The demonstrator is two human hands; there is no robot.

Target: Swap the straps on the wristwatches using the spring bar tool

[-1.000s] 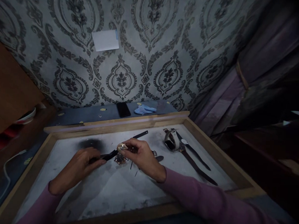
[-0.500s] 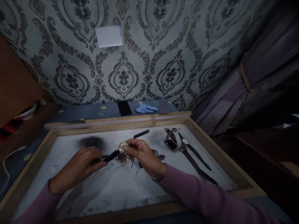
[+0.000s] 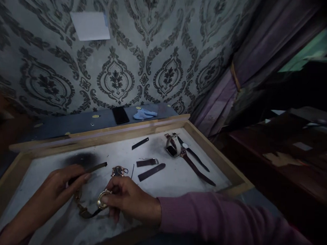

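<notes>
In my right hand (image 3: 128, 198) is a gold-rimmed wristwatch (image 3: 104, 199), its case pinched between thumb and fingers. From the case a dark strap with a gold clasp (image 3: 81, 209) curves left, under my left hand (image 3: 62, 183). The left fingers are closed on a dark watch strap (image 3: 97, 167), whose free end points to the right; whether it joins the held watch is hidden by the fingers. Just beyond my right hand lies a rose-gold watch case (image 3: 118, 171). Two brown strap pieces (image 3: 151, 172) lie to its right, beside a thin rod (image 3: 132, 170).
A wooden-rimmed white tray (image 3: 218, 153) holds everything. Toward its right back lie a white-strapped smartwatch (image 3: 171, 150), a brown-strapped watch (image 3: 195, 168) and a dark-strapped watch (image 3: 197, 159). A dark flat strip (image 3: 140, 143) lies near the back. Behind the rim are a phone (image 3: 120, 115) and blue cloth (image 3: 145, 114).
The view has swung right. My hands have come nearer to me, the watch lowered with its clasped strap now showing. Rose-gold case and brown strap pieces are now uncovered.
</notes>
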